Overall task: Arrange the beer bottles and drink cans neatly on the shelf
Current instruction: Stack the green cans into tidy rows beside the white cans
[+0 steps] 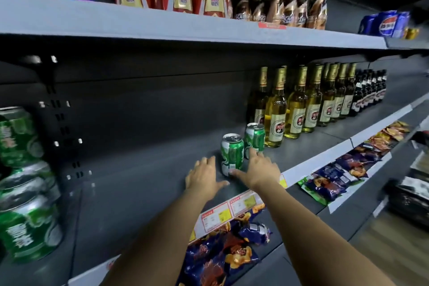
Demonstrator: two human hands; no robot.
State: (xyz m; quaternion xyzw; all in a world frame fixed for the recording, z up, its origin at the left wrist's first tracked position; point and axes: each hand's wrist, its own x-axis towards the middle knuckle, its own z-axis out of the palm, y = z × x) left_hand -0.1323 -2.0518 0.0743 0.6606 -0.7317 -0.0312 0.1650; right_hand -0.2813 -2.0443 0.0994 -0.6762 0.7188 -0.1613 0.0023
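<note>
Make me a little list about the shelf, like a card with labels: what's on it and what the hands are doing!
near can: green can, upright, between both hands
far can: green can, upright, beside the beer bottles
bottles: beer bottles in a row, gold tops
left hand: open, beside the near can
right hand: open, fingers touching the near can
shelf: grey shelf

- One head view, from the person's own height, facing forward and slightly down and rightward along the shelf [139,193].
- Close range: both forearms reach in from the bottom edge; wide-angle bending at the borders.
</note>
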